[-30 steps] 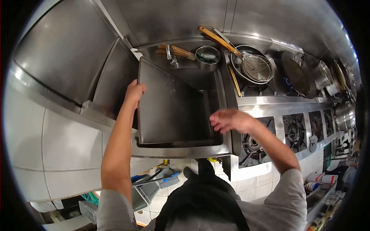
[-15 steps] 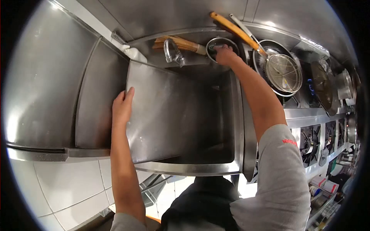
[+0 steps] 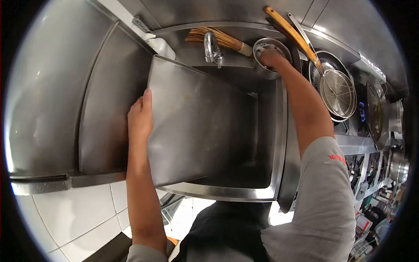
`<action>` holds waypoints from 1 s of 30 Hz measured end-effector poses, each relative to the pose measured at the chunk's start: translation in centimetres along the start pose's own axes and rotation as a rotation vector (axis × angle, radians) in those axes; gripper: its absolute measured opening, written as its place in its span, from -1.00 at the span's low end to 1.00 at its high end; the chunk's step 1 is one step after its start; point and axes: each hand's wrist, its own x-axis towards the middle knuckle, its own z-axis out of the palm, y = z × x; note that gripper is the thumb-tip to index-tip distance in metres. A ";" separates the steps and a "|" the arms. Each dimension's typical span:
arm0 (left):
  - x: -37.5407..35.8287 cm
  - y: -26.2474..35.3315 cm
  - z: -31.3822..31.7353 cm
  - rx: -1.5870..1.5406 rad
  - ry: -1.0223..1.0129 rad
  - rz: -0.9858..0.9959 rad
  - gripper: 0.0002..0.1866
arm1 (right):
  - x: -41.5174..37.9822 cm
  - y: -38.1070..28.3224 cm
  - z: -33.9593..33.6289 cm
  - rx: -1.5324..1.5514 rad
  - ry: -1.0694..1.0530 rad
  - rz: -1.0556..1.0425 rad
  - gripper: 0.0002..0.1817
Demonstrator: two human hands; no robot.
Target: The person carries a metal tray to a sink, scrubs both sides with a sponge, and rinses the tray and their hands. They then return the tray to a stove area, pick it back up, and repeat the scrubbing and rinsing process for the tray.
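Note:
My left hand grips the left edge of a flat stainless steel sheet, thumb along its near face and fingers behind it. The sheet slants down into the sink, its lower right part inside the basin. My right hand is down inside a round metal pot at the sink's back right corner. White suds show around that hand; its fingers are hidden, and what they touch cannot be made out.
A curved faucet rises behind the sink, beside a bamboo brush. A white bottle stands at the back left. On the right, a wire strainer rests over a wok; a blue burner flame burns beyond.
My right hand has sunk deeper into the pot, its fingers now out of sight. My left hand still holds the sheet. The whole view has shifted slightly.

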 end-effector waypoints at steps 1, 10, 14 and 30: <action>0.0 -0.2 -0.2 0.006 0.006 0.032 -0.27 | -1.5 -0.4 -2.0 -0.073 0.031 -0.002 -0.54; 0.2 -1.6 -0.1 -0.056 0.046 0.137 -0.33 | -18.3 -9.2 -15.4 0.403 0.756 0.166 -0.60; 0.4 -1.8 -0.2 -0.035 0.026 0.145 -0.34 | -23.7 -17.7 -14.8 0.617 0.919 0.064 -0.65; -0.3 -0.6 -0.4 -0.101 0.010 -0.003 -0.37 | -16.1 -38.4 0.5 0.933 0.921 0.176 -0.65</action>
